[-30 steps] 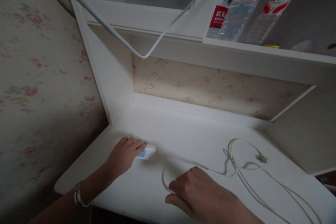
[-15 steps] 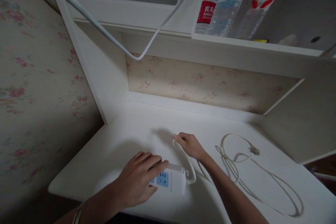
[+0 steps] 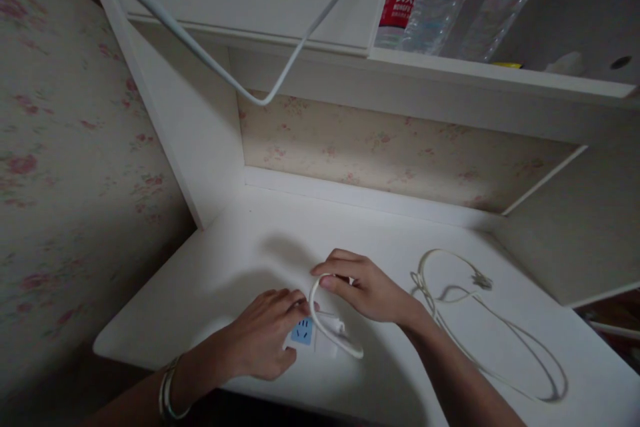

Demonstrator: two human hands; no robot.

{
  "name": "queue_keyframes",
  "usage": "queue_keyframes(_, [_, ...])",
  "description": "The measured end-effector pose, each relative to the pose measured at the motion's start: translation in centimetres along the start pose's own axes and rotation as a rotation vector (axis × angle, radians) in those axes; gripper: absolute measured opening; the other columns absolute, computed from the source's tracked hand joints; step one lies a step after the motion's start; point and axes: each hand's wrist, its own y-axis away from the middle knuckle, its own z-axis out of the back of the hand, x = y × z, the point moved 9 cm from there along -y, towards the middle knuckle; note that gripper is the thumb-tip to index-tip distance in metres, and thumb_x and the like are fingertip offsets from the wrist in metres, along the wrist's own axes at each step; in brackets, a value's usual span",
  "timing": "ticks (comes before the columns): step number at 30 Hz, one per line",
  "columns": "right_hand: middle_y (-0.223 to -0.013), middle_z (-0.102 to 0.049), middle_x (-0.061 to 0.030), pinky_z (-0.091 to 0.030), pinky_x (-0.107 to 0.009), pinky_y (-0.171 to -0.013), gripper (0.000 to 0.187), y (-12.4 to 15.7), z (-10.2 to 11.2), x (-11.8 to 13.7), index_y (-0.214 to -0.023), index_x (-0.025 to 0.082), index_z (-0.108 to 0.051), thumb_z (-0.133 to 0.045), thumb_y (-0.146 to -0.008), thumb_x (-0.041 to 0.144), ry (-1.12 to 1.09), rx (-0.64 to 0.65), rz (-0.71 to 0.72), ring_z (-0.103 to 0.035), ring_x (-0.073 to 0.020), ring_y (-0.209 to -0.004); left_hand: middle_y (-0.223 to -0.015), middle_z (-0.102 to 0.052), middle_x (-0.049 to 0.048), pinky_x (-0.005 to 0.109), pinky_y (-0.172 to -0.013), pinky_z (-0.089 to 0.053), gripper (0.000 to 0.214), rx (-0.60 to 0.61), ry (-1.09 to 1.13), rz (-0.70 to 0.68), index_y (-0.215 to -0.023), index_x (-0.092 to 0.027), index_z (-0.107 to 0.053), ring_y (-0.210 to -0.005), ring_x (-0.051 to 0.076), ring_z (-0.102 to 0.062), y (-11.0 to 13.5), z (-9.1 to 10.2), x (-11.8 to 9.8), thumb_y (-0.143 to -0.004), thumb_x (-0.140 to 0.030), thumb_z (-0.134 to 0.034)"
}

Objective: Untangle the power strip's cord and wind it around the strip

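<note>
A white power strip [image 3: 325, 341] with a blue socket face lies near the front edge of the white desk [image 3: 240, 227]. My left hand [image 3: 267, 333] is wrapped round its left part, covering most of it. From its right end the thick white cord [image 3: 336, 339] bends up in a loop over the strip. My right hand [image 3: 357, 282] pinches this cord between thumb and fingers, a little above the strip's far right corner. On the right, the rest of the cable [image 3: 440, 313] lies in loose loops, with a plug [image 3: 481, 280] at its far side.
Overhead, a thick grey-white tube [image 3: 200, 60] hangs in a V across the view. Plastic bottles [image 3: 440, 7] stand on the shelf [image 3: 480, 73] at the upper right. A side panel [image 3: 175, 107] rises at the desk's left.
My right hand has moved left towards my left hand, bending the cord into a tighter loop over the power strip. My left hand has shifted slightly left with the strip.
</note>
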Motion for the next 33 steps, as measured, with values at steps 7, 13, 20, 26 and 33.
queue_keyframes(7, [-0.068, -0.051, 0.0009, -0.041, -0.022, -0.067, 0.037, -0.8, -1.9, -2.7, -0.079, 0.018, -0.069, -0.045, -0.096, 0.040, -0.045, -0.028, -0.089, -0.052, -0.0111, -0.070, -0.110, -0.063, 0.0048, 0.040, -0.087, -0.048, 0.050, -0.118, 0.051, 0.016, -0.115, -0.025, -0.047, -0.100, 0.026, -0.061, -0.4, 2.1, -1.4, -0.069, -0.035, -0.066])
queue_keyframes(13, [-0.071, -0.056, 0.0006, -0.040, -0.022, -0.064, 0.025, 0.9, -3.7, -5.1, -0.074, 0.017, -0.062, -0.048, -0.093, 0.025, -0.040, -0.085, -0.196, -0.054, -0.0118, -0.068, -0.101, -0.065, 0.0049, 0.036, -0.078, -0.048, 0.050, -0.286, 0.074, 0.230, -0.110, -0.023, -0.043, -0.092, 0.025, -0.064, -0.1, 4.4, 1.6, -0.068, -0.031, -0.069])
queue_keyframes(20, [-0.088, -0.066, -0.0063, -0.042, -0.025, -0.071, 0.018, 3.5, -5.4, -5.2, -0.089, 0.017, -0.061, -0.044, -0.094, 0.021, 0.265, -0.008, -0.302, -0.061, -0.0167, -0.078, -0.113, -0.060, 0.0047, 0.032, -0.080, -0.047, 0.065, -0.276, 0.151, 0.267, -0.129, -0.027, -0.035, -0.098, 0.023, -0.062, -0.9, 5.1, 3.3, -0.071, -0.028, -0.067])
queue_keyframes(26, [-0.083, -0.067, -0.0060, -0.037, -0.027, -0.062, 0.026, 5.2, -6.2, -3.9, -0.095, 0.020, -0.060, -0.036, -0.098, 0.030, 0.476, 0.116, -0.317, -0.063, -0.0183, -0.071, -0.110, -0.058, 0.0041, 0.031, -0.080, -0.046, 0.047, -0.264, 0.070, 0.284, -0.121, -0.026, -0.046, -0.098, 0.021, -0.060, -1.2, 4.8, 4.1, -0.076, -0.026, -0.061])
queue_keyframes(33, [-0.083, -0.066, -0.0063, -0.040, -0.029, -0.066, 0.040, 5.3, -6.5, -5.3, -0.087, 0.018, -0.062, -0.033, -0.098, 0.043, 0.284, 0.117, -0.340, -0.061, -0.0183, -0.073, -0.118, -0.054, 0.0064, 0.033, -0.086, -0.047, 0.062, -0.245, 0.128, 0.223, -0.135, -0.023, -0.037, -0.100, 0.021, -0.058, -1.3, 3.9, 3.5, -0.077, -0.026, -0.060])
